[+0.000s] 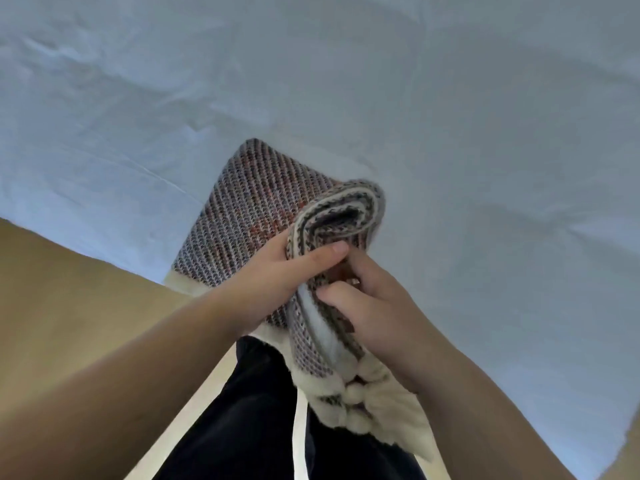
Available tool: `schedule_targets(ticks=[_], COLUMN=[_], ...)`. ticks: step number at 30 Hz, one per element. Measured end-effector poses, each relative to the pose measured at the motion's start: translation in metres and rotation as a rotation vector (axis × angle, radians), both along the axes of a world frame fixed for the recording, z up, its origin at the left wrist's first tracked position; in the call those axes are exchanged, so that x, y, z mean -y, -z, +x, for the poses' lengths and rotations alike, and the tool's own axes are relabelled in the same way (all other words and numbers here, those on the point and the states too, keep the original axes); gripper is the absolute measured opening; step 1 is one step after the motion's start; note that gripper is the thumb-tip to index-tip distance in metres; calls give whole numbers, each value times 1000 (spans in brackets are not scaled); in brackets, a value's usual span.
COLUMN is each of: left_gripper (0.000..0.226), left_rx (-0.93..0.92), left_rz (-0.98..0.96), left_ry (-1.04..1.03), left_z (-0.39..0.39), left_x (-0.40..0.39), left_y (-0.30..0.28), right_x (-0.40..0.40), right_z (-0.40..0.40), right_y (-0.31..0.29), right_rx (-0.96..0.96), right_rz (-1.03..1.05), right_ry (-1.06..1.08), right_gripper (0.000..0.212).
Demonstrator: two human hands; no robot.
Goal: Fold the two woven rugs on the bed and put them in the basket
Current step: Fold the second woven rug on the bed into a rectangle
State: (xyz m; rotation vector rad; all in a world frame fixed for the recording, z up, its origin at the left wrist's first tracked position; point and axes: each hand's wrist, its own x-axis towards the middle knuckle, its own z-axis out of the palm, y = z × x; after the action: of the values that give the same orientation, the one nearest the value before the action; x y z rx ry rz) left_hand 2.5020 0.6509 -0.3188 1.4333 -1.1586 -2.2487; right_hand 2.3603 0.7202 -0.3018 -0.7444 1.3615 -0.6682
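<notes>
Overhead, the head view shows a folded woven rug [252,216] held up at the white bed's [450,133] near edge. Left hand [277,275] grips it from nine o'clock; right hand [374,306], fingers curled, pinches the layers from four o'clock.

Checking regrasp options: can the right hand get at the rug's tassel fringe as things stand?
Probably yes, if it lets go: the right hand grips the folded rug just above the fringe, which hangs uncovered below it.

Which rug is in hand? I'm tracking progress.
The folded rug gripped by both hands; the other rug lies flat on the bed beneath.
</notes>
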Motion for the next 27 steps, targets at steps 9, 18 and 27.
schedule_targets(ticks=[9, 18, 27], left_gripper=[16, 25, 25], left_rx=[221, 131, 53], left_rz=[-109, -97, -70], left_ry=[-151, 15, 113], left_z=[62, 93, 91], left_x=[51, 108, 120], left_y=[1, 18, 27], right_x=[44, 78, 85], right_z=[74, 112, 120], right_y=[2, 13, 24], right_rx=[-2, -290, -686], right_rz=[70, -68, -184], right_ry=[27, 301, 369], right_gripper=[75, 49, 48])
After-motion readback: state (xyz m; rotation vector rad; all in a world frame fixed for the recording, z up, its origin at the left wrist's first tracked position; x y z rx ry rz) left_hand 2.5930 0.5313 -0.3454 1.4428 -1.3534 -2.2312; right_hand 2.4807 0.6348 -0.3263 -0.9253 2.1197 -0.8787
